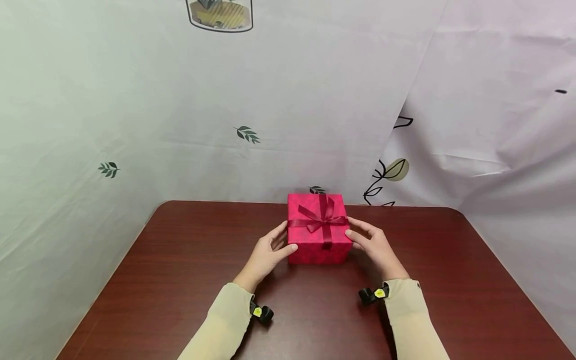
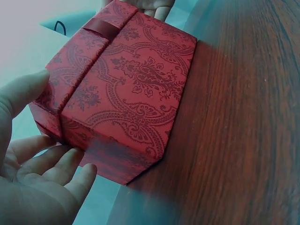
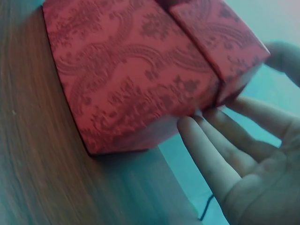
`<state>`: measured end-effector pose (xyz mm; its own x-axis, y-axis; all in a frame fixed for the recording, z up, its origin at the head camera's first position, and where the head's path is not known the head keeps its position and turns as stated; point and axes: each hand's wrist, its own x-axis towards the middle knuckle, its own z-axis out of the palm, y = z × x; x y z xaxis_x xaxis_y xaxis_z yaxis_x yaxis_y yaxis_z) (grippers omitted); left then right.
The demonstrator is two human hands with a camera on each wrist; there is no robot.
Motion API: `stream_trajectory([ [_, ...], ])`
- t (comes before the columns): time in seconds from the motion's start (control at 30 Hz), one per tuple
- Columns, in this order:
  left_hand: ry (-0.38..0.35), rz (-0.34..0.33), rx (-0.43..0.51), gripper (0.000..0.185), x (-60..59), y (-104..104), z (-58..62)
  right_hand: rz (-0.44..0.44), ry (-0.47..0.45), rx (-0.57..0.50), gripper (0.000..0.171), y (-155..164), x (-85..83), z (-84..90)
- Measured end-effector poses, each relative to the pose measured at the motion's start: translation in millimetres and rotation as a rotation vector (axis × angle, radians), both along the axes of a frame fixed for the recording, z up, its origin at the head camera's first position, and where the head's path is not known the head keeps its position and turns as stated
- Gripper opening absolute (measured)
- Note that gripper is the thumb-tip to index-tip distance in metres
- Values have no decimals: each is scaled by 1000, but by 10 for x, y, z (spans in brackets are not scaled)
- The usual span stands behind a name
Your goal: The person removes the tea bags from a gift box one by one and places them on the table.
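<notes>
A red patterned gift box (image 1: 310,254) stands upright toward the far side of the table, its lid (image 2: 77,63) on. Dark red ribbon crosses the top and ends in a bow (image 1: 320,221). My left hand (image 1: 266,254) grips the left side, thumb at the lid's front corner and fingers along the side wall. On the opposite side, my right hand (image 1: 375,248) holds the box with its thumb at the lid's right edge. In the right wrist view, the right fingers (image 3: 206,152) reach along the side below the lid seam. The underside of the box is hidden.
The box rests on a dark reddish-brown wooden table (image 1: 189,250) with rounded far corners. Behind it hangs a pale cloth backdrop (image 1: 180,100) with leaf prints. Black wrist cameras (image 1: 368,296) are strapped at both light-coloured sleeves (image 1: 227,312).
</notes>
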<state>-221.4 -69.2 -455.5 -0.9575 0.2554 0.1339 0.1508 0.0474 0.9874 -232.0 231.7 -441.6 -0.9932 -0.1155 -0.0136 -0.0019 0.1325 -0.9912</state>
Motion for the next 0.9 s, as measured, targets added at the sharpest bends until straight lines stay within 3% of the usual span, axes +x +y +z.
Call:
stream_trajectory([
  [0.17,32,12,-14,75,10,15,11,82,69,73,63,74,-10,-13],
  [0.37,66,32,0,73,7,35,-17,145,117,59,70,104,-8,-27],
  [0.67,98,56,-13,74,30,31,-9,133,127,18,74,105,17,-5],
  [0.9,167,127,-114,74,69,32,73,118,232,-35,72,82,36,60],
])
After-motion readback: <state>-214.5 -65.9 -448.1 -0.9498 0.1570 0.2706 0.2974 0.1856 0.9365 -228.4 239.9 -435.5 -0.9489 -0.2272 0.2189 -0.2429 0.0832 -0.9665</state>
